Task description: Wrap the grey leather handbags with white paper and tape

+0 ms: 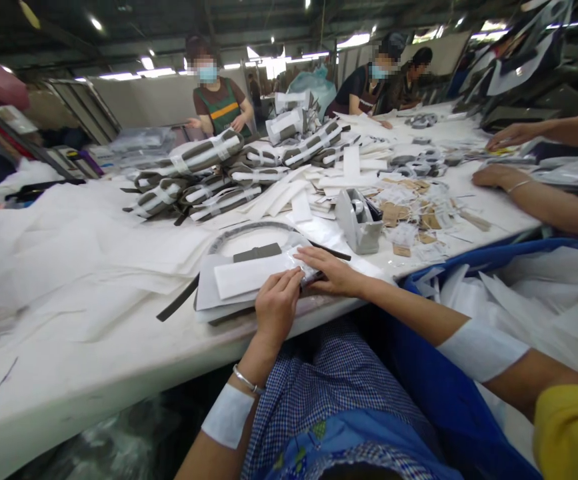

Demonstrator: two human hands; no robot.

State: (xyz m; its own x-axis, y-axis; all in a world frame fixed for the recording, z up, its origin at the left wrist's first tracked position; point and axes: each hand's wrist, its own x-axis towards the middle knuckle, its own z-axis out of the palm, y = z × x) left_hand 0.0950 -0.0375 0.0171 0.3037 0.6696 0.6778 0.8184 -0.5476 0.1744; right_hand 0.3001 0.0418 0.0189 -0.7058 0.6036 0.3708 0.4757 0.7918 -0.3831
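Note:
A flat grey item (257, 252) with a looped handle and dark straps lies at the table's front edge, with white sheets over it. On top is a folded white strip (243, 275). My left hand (279, 298) has its fingers bent together at the strip's right end, over clear plastic; what it holds, if anything, is hidden. Just right of it, my right hand (333, 272) rests with fingers stretched over the clear plastic wrap (305, 261).
Wrapped grey and white bundles (203, 157) are piled behind. A tape dispenser (359, 223) and brown tags (413, 213) are to the right. A blue bin (419, 277) stands front right. Another person's hands (509, 177) are at the right; more people stand across the table (69, 380).

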